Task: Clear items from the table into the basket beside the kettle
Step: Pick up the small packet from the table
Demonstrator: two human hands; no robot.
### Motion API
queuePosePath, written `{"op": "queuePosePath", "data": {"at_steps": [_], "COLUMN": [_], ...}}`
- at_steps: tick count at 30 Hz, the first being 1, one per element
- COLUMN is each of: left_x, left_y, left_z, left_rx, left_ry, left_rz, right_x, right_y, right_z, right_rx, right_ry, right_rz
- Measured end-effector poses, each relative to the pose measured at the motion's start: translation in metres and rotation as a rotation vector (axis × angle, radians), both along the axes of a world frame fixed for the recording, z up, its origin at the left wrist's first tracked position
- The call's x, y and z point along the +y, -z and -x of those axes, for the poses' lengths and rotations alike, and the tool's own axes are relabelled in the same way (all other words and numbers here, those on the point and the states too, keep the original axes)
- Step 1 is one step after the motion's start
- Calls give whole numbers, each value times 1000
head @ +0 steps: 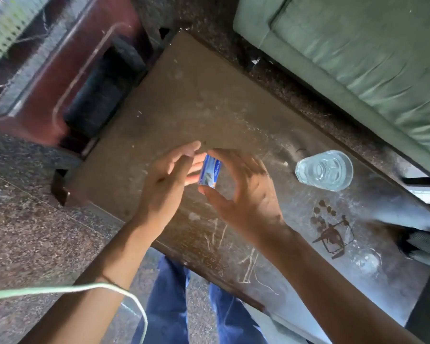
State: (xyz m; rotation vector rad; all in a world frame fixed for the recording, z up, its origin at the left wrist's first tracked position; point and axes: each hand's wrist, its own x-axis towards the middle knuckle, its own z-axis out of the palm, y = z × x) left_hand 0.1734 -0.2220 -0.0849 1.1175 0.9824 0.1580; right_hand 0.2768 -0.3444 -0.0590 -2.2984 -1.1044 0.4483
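Observation:
A small blue and white packet (210, 174) is pinched between the thumb and fingers of my right hand (243, 192), held just above the scratched brown table (189, 100). My left hand (169, 180) is beside it on the left, fingers spread and flat, its fingertips close behind the packet; I cannot tell whether they touch it. A clear drinking glass (324, 170) stands upright on the table to the right of my hands. No basket or kettle shows in this view.
A dark stain with several small brown spots (329, 227) marks the table at the right. A green cushioned sofa (358, 50) runs along the far side. A dark red wooden chair (67, 78) stands at the left end. A white cord (90, 288) crosses my left forearm.

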Motion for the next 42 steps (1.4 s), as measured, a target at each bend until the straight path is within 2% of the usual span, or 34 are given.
{"op": "queuePosePath", "data": {"at_steps": [5, 9, 18, 21, 23, 27, 31, 36, 39, 42], "left_x": [56, 100, 190, 229, 259, 315, 345, 353, 354, 354], "left_y": [-17, -30, -48, -58, -63, -73, -71, -47, -32, -25], "left_z": [19, 45, 65, 62, 61, 59, 40, 20, 18, 14], "left_rx": [-199, -280, -190, -174, -121, 140, 376, 661, 805, 867], "left_ry": [-120, -135, -284, -334, -319, -169, 31, 297, 316, 299], "left_rz": [426, 442, 51, -97, -278, -769, -1089, -1170, -1189, -1210], "right_x": [68, 114, 210, 253, 284, 344, 386, 405, 407, 407], "right_y": [-22, -29, -38, -45, -51, -52, -45, -32, -27, -25], "right_z": [17, 27, 26, 6, -9, -35, -53, -60, -62, -62], "right_rx": [-9, 49, 23, -50, -96, -186, -274, -333, -328, -345], "right_ry": [-35, -94, -273, -272, -283, -328, -404, -429, -432, -433], "right_rz": [-128, -117, -280, -249, -179, -63, 59, 137, 165, 171]}}
